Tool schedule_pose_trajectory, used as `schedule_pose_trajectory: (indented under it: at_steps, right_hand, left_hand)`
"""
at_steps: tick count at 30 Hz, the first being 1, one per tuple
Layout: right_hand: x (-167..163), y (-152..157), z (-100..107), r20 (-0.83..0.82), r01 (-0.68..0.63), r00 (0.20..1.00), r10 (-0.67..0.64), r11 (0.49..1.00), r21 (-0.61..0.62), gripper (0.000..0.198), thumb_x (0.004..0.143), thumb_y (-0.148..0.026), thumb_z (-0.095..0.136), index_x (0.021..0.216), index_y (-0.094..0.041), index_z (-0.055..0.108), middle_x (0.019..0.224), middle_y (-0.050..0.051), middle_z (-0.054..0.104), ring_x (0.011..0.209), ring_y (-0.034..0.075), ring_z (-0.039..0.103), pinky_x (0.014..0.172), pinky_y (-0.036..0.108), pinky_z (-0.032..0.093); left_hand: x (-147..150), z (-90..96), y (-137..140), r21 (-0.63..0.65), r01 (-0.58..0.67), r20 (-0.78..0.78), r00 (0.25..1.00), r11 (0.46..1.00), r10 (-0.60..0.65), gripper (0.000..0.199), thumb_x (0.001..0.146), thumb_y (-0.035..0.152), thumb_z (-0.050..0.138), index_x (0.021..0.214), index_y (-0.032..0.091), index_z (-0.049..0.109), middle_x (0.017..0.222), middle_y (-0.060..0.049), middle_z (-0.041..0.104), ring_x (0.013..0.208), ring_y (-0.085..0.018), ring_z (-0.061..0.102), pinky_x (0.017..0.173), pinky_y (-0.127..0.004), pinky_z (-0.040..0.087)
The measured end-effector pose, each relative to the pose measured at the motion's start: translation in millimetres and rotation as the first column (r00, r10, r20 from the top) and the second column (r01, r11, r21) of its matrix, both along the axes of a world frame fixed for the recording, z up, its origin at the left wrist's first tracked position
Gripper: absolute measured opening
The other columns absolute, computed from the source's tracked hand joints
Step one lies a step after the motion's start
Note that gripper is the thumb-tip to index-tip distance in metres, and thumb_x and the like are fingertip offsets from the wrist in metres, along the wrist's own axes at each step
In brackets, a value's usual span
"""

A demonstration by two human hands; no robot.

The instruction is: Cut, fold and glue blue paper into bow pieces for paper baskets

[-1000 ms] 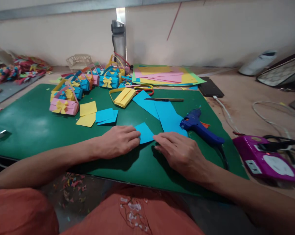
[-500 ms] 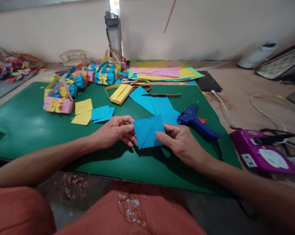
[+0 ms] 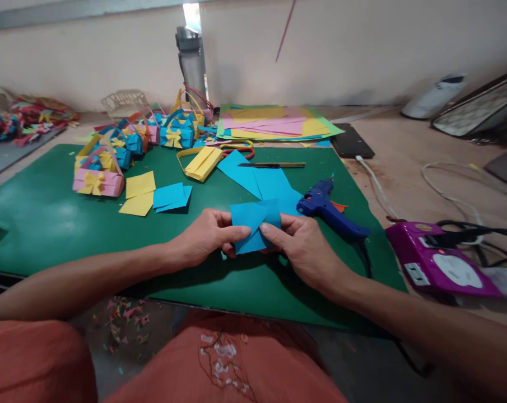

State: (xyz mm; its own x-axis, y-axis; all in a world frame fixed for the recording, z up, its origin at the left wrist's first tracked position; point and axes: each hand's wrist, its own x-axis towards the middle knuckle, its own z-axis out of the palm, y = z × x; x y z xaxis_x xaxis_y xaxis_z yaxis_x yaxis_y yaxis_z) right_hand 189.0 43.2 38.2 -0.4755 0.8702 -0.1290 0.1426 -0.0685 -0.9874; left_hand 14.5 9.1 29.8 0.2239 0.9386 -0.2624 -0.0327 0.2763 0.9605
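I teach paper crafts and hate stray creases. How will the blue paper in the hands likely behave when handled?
The blue paper is probably very light, given its thin look. It seems fairly stiff, showing no droop between the left hand and right hand. It could crease, though, where they pinch it.

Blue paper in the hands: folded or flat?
Folded, it appears: the blue paper shows a diagonal edge running across its face between the left hand and right hand. Cannot tell how many layers.

Left hand (image 3: 207,235), right hand (image 3: 303,243) both pinching mid-frame, thumbs (image 3: 240,232) on top, nearly touching; forearms (image 3: 106,274) in from lower sides.
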Motion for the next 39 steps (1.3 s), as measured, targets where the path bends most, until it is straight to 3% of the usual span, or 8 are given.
schedule_pose_trajectory:
  at_steps: [14,18,21,24,26,28,31,39]
  right_hand:
    - [4,3,-3,-0.027,-0.031,0.999,0.031,0.999,0.023,0.030,0.070,-0.045,0.067,0.065,-0.017,0.058,0.060,-0.003,0.057,0.054,0.008,0.049,0.053,0.022,0.047]
    - [7,3,-1,0.036,-0.072,0.997,0.065,0.969,0.238,0.018,0.076,-0.034,0.064,0.081,-0.017,0.062,0.070,-0.001,0.062,0.060,0.011,0.055,0.055,0.024,0.048]
    - [10,5,-1,0.064,-0.068,0.997,0.036,0.769,0.635,0.006,0.079,-0.017,0.057,0.083,-0.019,0.062,0.083,0.002,0.065,0.072,0.013,0.061,0.065,0.027,0.050]
    - [14,7,-5,0.127,-0.138,0.990,0.054,0.324,0.936,0.014,0.079,-0.006,0.053,0.081,-0.017,0.061,0.087,0.006,0.064,0.084,0.015,0.060,0.074,0.029,0.050]
    - [15,8,-8,0.215,-0.216,0.976,0.033,0.068,0.974,0.016,0.081,-0.005,0.050,0.081,-0.016,0.061,0.081,0.007,0.063,0.082,0.017,0.058,0.074,0.031,0.050]
    - [15,7,-10,0.311,-0.313,0.950,-0.041,-0.096,0.945,0.020,0.084,-0.007,0.046,0.078,-0.016,0.062,0.074,0.007,0.061,0.078,0.018,0.055,0.072,0.033,0.049]
    - [13,4,-13,0.426,-0.458,0.885,-0.187,-0.187,0.869,0.025,0.086,-0.007,0.043,0.075,-0.014,0.064,0.068,0.007,0.060,0.072,0.019,0.052,0.070,0.034,0.045]
    - [7,-2,-16,0.495,-0.566,0.810,-0.314,-0.199,0.800,0.029,0.088,-0.012,0.043,0.066,-0.016,0.061,0.057,0.004,0.050,0.060,0.018,0.039,0.061,0.033,0.032]
  left_hand:
    - [5,3.8,1,0.047,0.025,-0.081,0.997,0.999,-0.021,0.027,0.071,0.038,0.066,0.067,0.012,0.059,0.060,0.001,0.059,0.048,-0.006,0.049,0.047,-0.018,0.043]
    - [-3,7.4,1,0.402,0.038,-0.277,0.957,0.915,0.083,0.019,0.080,0.030,0.059,0.073,0.012,0.062,0.067,-0.002,0.063,0.059,-0.010,0.056,0.057,-0.022,0.047]
    - [-14,7.6,5,0.795,0.190,-0.391,0.886,0.577,0.248,0.012,0.082,0.024,0.058,0.082,0.014,0.064,0.088,-0.008,0.068,0.080,-0.015,0.061,0.070,-0.027,0.049]
    - [-25,-0.8,13,0.903,0.324,-0.413,0.835,0.282,0.363,0.010,0.081,0.026,0.063,0.085,0.017,0.064,0.099,-0.009,0.067,0.090,-0.017,0.061,0.078,-0.032,0.050]
    - [-32,-9.7,21,0.877,0.387,-0.477,0.771,0.284,0.422,0.009,0.082,0.023,0.061,0.089,0.017,0.064,0.105,-0.011,0.065,0.094,-0.018,0.060,0.080,-0.034,0.051]
    - [-38,-16.9,29,0.811,0.434,-0.583,0.644,0.391,0.495,0.021,0.083,0.014,0.056,0.104,0.016,0.062,0.116,-0.013,0.062,0.103,-0.020,0.059,0.084,-0.036,0.052]
    - [-45,-16.8,30,0.760,0.402,-0.650,0.495,0.512,0.577,0.033,0.082,0.009,0.052,0.113,0.014,0.059,0.118,-0.014,0.060,0.106,-0.021,0.060,0.084,-0.036,0.053]
    - [-20,1.9,-19,0.719,0.636,-0.656,0.489,0.280,0.575,0.020,0.085,0.033,0.060,0.088,0.014,0.061,0.083,-0.006,0.067,0.070,-0.015,0.059,0.062,-0.026,0.049]
